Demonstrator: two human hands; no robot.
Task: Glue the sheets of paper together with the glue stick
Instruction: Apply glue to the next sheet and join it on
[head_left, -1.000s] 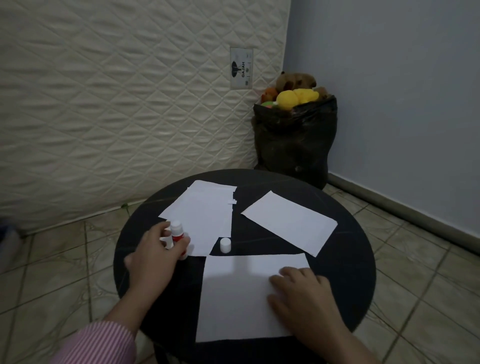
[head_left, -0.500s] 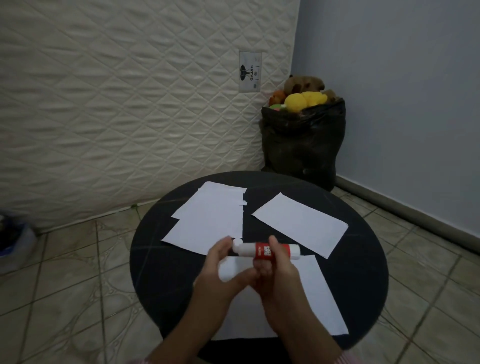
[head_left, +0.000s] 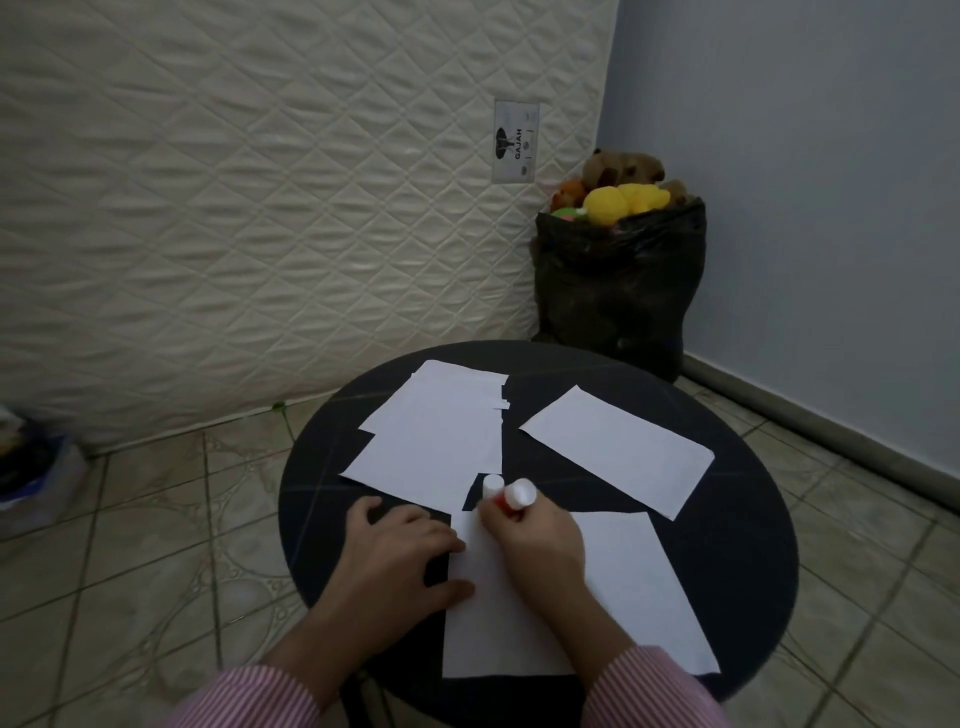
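glue stick (head_left: 511, 500) sits in the right hand (head_left: 537, 540), fingers curled round its red body, its white end poking up past the knuckles over the top edge of the nearest sheet (head_left: 628, 587); just beside it a small white cap (head_left: 492, 484) stands on the round black table (head_left: 737, 561), though whether the stick touches the paper i cannot tell, since the hand hides its lower end. left hand (head_left: 402, 551) lies flat with fingers spread and relaxed, grasping nothing, palm on the dark tabletop and thumb pressing the left edge of that nearest sheet. farther back on the left lies a loose stack of white sheets (head_left: 441, 431), overlapping, with a ragged right edge; to the right a single sheet (head_left: 618, 452) lies at an angle, apart from the others. both wrists show striped pink sleeves (head_left: 249, 696) at the bottom of the view. behind the table a quilted cream mattress (head_left: 260, 208) leans upright against the wall, carrying a small label, and in the corner stands a black bag (head_left: 618, 291) stuffed with plush toys, a yellow one on top; the floor is tiled (head_left: 130, 561)
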